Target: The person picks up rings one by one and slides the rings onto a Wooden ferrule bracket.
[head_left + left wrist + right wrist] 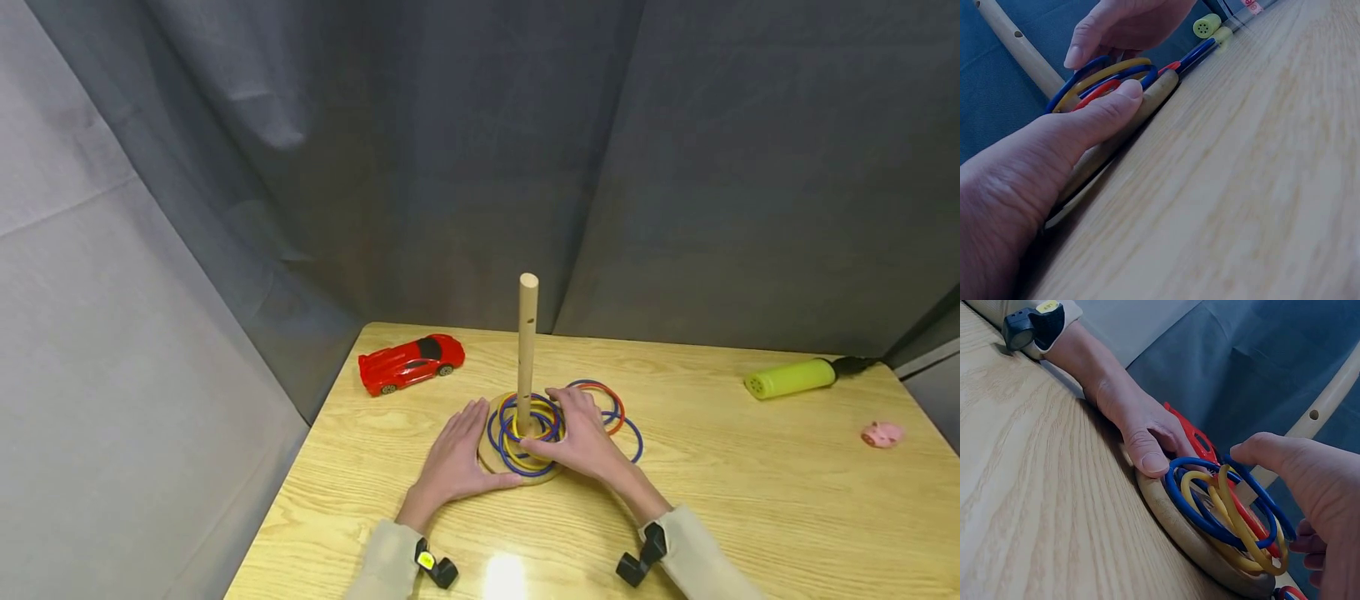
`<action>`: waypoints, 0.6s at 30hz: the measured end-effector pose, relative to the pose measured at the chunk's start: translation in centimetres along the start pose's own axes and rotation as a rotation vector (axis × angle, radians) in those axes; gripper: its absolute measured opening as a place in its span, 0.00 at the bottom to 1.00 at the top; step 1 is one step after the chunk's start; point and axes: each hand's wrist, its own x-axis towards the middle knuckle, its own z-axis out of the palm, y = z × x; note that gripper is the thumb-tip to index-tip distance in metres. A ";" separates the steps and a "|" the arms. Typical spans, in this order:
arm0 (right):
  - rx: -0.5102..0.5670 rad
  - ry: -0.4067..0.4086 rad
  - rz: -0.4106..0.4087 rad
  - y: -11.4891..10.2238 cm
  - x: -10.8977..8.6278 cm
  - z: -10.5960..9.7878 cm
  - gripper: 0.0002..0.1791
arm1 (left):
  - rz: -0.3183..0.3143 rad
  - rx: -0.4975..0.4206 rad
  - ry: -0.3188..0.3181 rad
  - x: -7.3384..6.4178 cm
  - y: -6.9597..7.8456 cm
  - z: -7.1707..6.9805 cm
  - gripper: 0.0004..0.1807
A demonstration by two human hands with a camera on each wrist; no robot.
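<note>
An upright wooden peg stands on a round wooden base, with several blue, yellow and red rings piled loosely around its foot. My left hand holds the base from the left, its thumb at the front rim and its fingers along the far left side. From the right, my right hand grips the ring pile, thumb against a raised blue ring and fingers around the far side. Some of the right fingers are hidden behind the rings in the left wrist view.
Loose blue and red rings lie on the table just right of the base. A red toy car sits at the back left. Toward the back right are a yellow-green pump and a small pink pig. Grey curtains border the table.
</note>
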 end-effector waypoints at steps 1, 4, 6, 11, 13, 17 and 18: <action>0.005 -0.004 0.004 0.0 -0.1 -0.1 0.57 | 0.001 -0.002 0.001 0.0 0.0 0.0 0.77; 0.027 0.004 0.004 0.3 -0.4 -0.4 0.56 | 0.006 -0.009 0.005 0.0 0.0 0.0 0.77; 0.044 0.019 0.002 0.7 -0.6 -0.7 0.54 | 0.010 -0.014 0.008 0.0 0.0 0.0 0.77; 0.092 0.061 -0.003 1.9 -1.0 -1.3 0.47 | 0.005 -0.018 0.008 0.0 0.0 0.0 0.78; 0.109 0.084 -0.008 2.4 -1.1 -1.5 0.44 | 0.004 -0.019 0.008 0.0 0.1 -0.1 0.78; 0.113 0.137 -0.019 3.1 -1.3 -2.0 0.41 | 0.004 -0.018 0.008 0.0 0.1 -0.1 0.78; 0.108 0.143 -0.015 3.3 -1.4 -2.2 0.41 | 0.003 -0.016 0.009 0.0 0.1 -0.1 0.78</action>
